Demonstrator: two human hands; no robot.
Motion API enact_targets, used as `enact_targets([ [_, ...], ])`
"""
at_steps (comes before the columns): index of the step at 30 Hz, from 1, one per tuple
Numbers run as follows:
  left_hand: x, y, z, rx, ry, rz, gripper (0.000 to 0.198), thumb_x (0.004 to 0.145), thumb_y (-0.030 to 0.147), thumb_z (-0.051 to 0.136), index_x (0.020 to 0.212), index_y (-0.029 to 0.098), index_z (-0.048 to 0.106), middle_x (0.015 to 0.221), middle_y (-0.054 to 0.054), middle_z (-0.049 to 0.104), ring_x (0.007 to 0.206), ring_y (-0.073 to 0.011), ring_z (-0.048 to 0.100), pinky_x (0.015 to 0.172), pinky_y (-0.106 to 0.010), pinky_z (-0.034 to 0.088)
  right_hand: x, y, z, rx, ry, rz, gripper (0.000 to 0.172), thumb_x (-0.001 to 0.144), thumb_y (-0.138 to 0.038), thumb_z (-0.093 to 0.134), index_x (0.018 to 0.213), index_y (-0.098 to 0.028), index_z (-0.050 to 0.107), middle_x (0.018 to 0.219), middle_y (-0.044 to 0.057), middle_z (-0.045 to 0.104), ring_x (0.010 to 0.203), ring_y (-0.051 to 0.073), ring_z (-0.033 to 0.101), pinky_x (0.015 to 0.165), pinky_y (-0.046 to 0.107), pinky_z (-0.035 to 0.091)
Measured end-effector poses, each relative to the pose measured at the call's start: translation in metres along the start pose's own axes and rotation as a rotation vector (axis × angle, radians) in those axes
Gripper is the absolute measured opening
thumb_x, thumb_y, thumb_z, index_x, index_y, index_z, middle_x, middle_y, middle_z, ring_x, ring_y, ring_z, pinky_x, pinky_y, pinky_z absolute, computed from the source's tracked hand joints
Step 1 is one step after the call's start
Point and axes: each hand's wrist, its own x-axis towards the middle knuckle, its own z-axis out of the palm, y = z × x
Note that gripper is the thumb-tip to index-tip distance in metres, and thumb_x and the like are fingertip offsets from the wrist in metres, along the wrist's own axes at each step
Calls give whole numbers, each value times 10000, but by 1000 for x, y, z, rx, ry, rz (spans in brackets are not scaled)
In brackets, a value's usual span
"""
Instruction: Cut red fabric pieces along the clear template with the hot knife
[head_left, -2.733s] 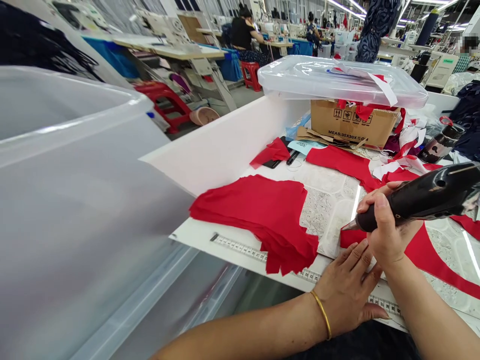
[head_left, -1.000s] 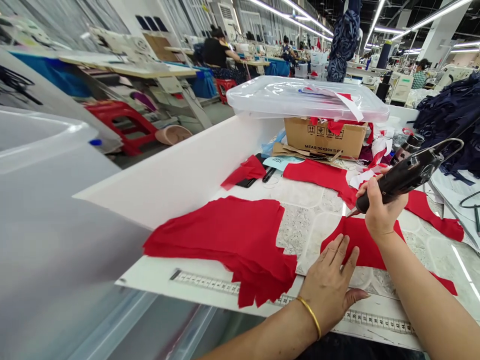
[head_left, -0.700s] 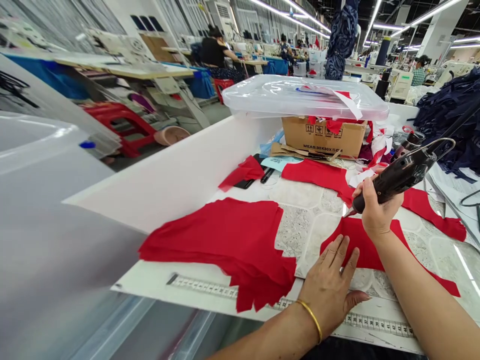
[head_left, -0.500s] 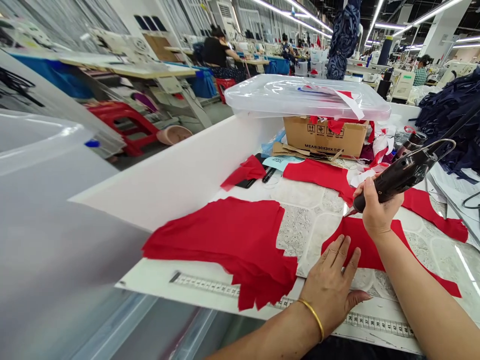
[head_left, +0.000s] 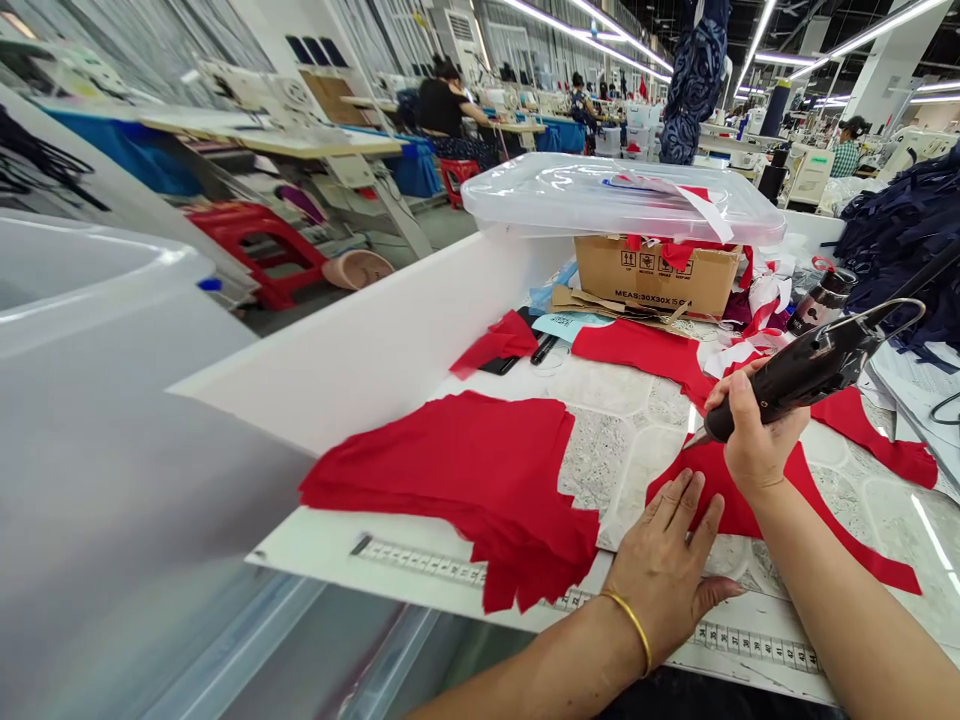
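Observation:
My right hand (head_left: 763, 440) grips a black handheld electric cutter (head_left: 802, 375) with a narrow metal blade and a cord at its rear. The blade tip points down-left at the upper edge of a red fabric piece (head_left: 814, 490). Flat on that fabric lies my left hand (head_left: 664, 560), fingers stretched out just below the blade; a gold bangle circles its wrist. To the left rests a stack of red fabric pieces (head_left: 457, 460) with jagged lower ends. Another red fabric strip (head_left: 634, 345) stretches behind my right hand.
A measuring tape (head_left: 420, 560) runs along the table's front edge. A white panel (head_left: 375, 350) borders the left side. Behind are a cardboard box (head_left: 652, 280) under a clear plastic lid (head_left: 622, 195), and dark blue fabric (head_left: 900, 230). A person (head_left: 446, 105) sits farther back.
The cutter's tip has shifted slightly down and left, over the red fabric's edge. My left hand stays pressed in place. The view has turned a little.

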Motion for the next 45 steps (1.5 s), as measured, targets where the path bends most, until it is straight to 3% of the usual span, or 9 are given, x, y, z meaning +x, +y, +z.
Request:
enact_targets([
  [7,2,2,-4,-20,39,23,714,1043,637,327,1361,49,579,1372,-254,619,1353,-377,551,1062,-501,527,-10,-12,5,59,-77,10,316,830,-383,750,1016,-242,538,611,-94,621,472,106,591,530,261,522],
  [11,3,3,-3,-42,32,6,708,1047,635,310,1358,59,579,1353,-242,628,1332,-368,570,1059,-503,536,-15,-10,4,8,-127,-4,186,865,-358,715,869,-224,585,603,-70,623,500,104,594,541,257,523],
  [15,2,3,-2,-44,-4,-10,704,1034,658,344,1363,81,577,1354,-233,628,1330,-362,573,1058,-509,532,-17,-8,3,-53,-159,-11,221,886,-345,685,755,-219,559,590,-50,618,512,110,591,536,259,514],
  [19,0,3,-12,-22,-85,11,729,1003,682,427,1427,98,530,1428,-235,583,1371,-363,537,1080,-499,507,-13,-11,2,-35,-131,-37,186,872,-363,691,896,-230,562,607,-70,611,496,113,595,534,268,521],
  [24,12,2,-25,13,-177,88,734,953,681,559,1423,118,540,1516,-205,524,1428,-323,484,1140,-429,449,8,-10,-12,-36,-65,-92,294,841,-374,724,1022,-240,535,644,-87,614,468,113,611,524,273,529],
  [32,54,-7,-3,81,-193,164,799,947,739,502,1387,77,582,1483,-214,557,1425,-317,492,1149,-403,426,36,9,-31,-138,65,-155,340,806,-430,749,951,-241,507,601,-105,572,428,122,588,508,298,546],
  [37,52,-14,7,77,-138,111,841,947,769,440,1377,64,593,1453,-224,580,1418,-327,497,1148,-409,425,33,8,-32,-121,28,-158,272,824,-373,742,925,-241,526,623,-83,590,442,114,576,499,283,531],
  [45,50,-20,11,50,-143,85,830,966,762,398,1372,68,603,1412,-225,611,1376,-330,529,1125,-428,446,27,6,-32,-146,-5,-105,206,834,-284,714,901,-238,525,583,-89,609,461,114,594,512,266,516],
])
